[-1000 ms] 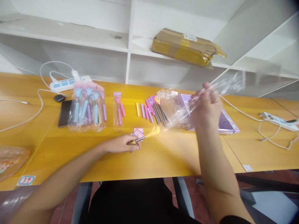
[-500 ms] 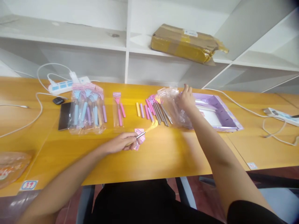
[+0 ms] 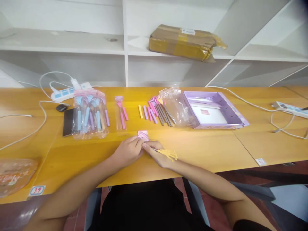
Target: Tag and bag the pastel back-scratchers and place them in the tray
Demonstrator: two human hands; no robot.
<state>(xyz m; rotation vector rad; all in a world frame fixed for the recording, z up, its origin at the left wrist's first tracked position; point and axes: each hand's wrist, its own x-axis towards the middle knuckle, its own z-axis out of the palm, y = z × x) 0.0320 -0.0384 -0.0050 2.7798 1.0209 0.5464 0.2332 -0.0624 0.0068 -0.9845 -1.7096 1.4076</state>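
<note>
- Yellow back scratcher (image 3: 169,153) lies low over the worktop (image 3: 204,142), between your two hands near the front edge, its claw end pointing out across your right wrist.
- Your right hand (image 3: 158,157) grasps the metal shaft just behind the claw; your left hand (image 3: 128,151) is closed, fingertips meeting the right's, though what it grips cannot be told.
- For clean handwork, steady the shaft with the right and work the covered end with the left, pushing or turning along its line. Spare the thin prongs any pressure, and mind the pink cards (image 3: 142,135) beside your fingertips.
- Palms and fingers mask most of the shaft and its far end; whether a grip is fitted there is unclear.
- Glare blurs the clear bags (image 3: 175,106), and overlapping rods (image 3: 166,116) defy a sure count.
</note>
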